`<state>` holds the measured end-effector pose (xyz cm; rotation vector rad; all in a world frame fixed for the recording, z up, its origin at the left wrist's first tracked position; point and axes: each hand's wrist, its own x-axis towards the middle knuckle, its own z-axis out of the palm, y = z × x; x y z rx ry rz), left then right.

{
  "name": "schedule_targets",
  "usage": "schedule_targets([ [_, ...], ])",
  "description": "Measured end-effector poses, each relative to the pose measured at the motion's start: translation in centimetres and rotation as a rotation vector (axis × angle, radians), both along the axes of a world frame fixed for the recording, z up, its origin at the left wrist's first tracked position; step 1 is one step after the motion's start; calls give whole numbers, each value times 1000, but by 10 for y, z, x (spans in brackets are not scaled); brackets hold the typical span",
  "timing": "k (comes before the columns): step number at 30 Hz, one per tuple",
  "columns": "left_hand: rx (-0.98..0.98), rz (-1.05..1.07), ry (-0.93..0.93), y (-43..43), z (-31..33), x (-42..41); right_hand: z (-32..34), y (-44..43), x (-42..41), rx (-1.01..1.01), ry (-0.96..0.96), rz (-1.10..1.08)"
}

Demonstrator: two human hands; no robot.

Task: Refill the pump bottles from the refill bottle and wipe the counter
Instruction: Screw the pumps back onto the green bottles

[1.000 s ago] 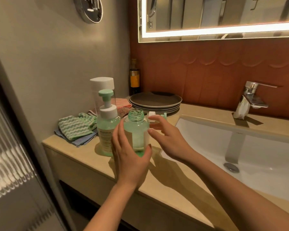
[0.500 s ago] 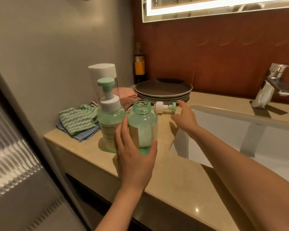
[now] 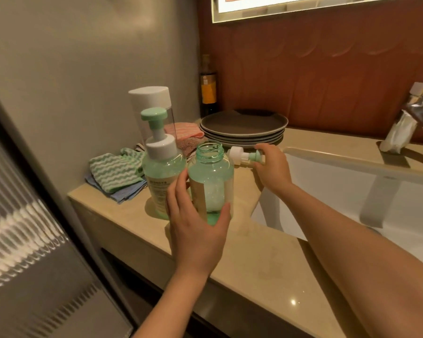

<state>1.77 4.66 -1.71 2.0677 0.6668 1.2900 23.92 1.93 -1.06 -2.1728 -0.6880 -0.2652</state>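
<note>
An uncapped green pump bottle (image 3: 211, 176) stands on the beige counter (image 3: 266, 264), nearly empty, with a little liquid at its bottom. My left hand (image 3: 195, 220) grips its lower part. Its white and green pump head (image 3: 242, 156) lies on its side behind it, and my right hand (image 3: 271, 167) pinches the green top. A second green pump bottle (image 3: 160, 167) with its pump on stands just left. Behind that one rises a tall clear refill bottle (image 3: 152, 98) with a white cap.
Folded green-striped and blue cloths (image 3: 115, 174) lie at the counter's left end, a pink cloth (image 3: 186, 132) further back. Stacked dark plates (image 3: 243, 128) and a dark bottle (image 3: 208, 86) stand by the wall. The white sink (image 3: 352, 191) and chrome tap (image 3: 410, 118) are at right.
My right hand left the open bottle's side, reached back to the lying pump head and now pinches it. The view dropped and moved closer. My left hand kept its hold.
</note>
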Motion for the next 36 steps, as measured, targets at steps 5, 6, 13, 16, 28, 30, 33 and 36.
schedule_targets([
  [5,-14,9,40,-2,1,-1,19,-11,-16,182,-56,57],
  [6,-16,7,54,-2,1,-1,25,-13,-18,251,-55,60],
  [13,-140,-90,186,2,-1,3,73,-40,-27,639,-106,48],
  [16,-157,-96,174,3,-2,2,98,-51,-32,761,-129,35],
  [28,-157,-174,169,-1,1,0,158,-96,-57,967,-245,166],
  [30,-154,-184,180,1,-1,0,161,-100,-58,957,-261,209],
  [33,-157,-189,187,3,-3,0,163,-103,-60,902,-273,286],
  [36,-150,-184,183,3,-3,2,164,-101,-64,812,-289,342],
])
